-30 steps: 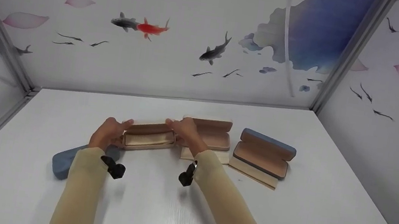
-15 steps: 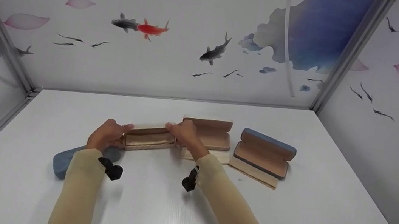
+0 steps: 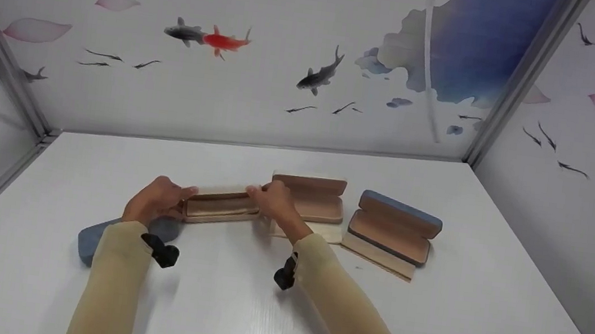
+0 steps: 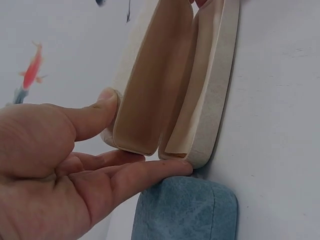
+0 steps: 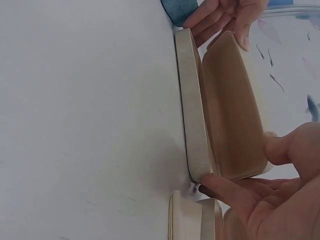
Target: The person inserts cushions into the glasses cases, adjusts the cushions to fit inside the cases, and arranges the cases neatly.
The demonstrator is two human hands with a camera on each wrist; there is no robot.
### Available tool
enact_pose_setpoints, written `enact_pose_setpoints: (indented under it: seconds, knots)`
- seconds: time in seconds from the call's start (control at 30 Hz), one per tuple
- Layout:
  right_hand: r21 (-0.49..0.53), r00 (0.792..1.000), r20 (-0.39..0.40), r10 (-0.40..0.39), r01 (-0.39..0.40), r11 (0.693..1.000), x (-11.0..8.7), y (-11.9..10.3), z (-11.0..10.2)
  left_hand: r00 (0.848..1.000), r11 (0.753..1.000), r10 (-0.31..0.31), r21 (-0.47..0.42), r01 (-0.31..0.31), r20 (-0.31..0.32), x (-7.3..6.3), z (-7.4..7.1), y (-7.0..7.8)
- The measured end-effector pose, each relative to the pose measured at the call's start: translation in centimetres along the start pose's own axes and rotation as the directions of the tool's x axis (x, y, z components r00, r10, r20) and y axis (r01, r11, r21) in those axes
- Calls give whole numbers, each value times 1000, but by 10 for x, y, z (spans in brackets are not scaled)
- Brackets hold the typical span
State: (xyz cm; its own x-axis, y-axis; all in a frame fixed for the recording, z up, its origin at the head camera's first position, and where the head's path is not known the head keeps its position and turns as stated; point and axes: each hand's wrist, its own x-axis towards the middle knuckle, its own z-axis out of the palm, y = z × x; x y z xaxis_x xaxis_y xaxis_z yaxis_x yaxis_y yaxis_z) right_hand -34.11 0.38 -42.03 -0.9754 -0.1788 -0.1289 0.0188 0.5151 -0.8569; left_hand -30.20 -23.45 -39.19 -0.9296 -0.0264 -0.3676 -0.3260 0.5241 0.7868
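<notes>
A cream glasses case [image 3: 220,218] with a tan lining stands partly open on the white table, a folded beige cloth [image 4: 191,120] lying in its base. My left hand [image 3: 156,199] holds its left end; in the left wrist view the thumb presses the lid and the fingers lie along the ends of lid and base. At the opposite end, my right hand [image 3: 277,201] grips in the same manner, thumb on the lid and fingers at the base corner, as the right wrist view shows. A shut blue glasses case [image 4: 187,210] lies just below the left hand, partly hidden by the forearm.
Right of my right hand stands an open cream glasses case [image 3: 319,209], with a folded cloth [image 3: 331,235] before it. Farther right is an open blue glasses case [image 3: 392,240] with another folded cloth [image 3: 377,260] along its front. Printed panels wall the table [image 3: 235,307].
The lid of the held glasses case has come down somewhat, narrowing the opening. Both forearms have shifted slightly outward; the other cases stay where they were.
</notes>
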Motion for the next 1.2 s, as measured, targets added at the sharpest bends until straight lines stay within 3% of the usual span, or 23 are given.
enact_pose_setpoints:
  seconds: [0.4,0.67,0.97,1.2]
  knots:
    - [-58,1000,20,-7,8,998,-1,-3,-3,999,999,21,26,-20,-24,-1,0,0]
    - [-74,996,64,-56,60,995,-2,3,-4,998,997,53,49,-52,-22,-1,2,-4]
    - [-49,994,83,-69,73,996,0,7,-5,1000,997,19,72,-18,-14,0,1,-4]
    - [-44,995,80,-61,65,997,1,8,-6,999,994,35,106,-33,-22,-3,4,-3]
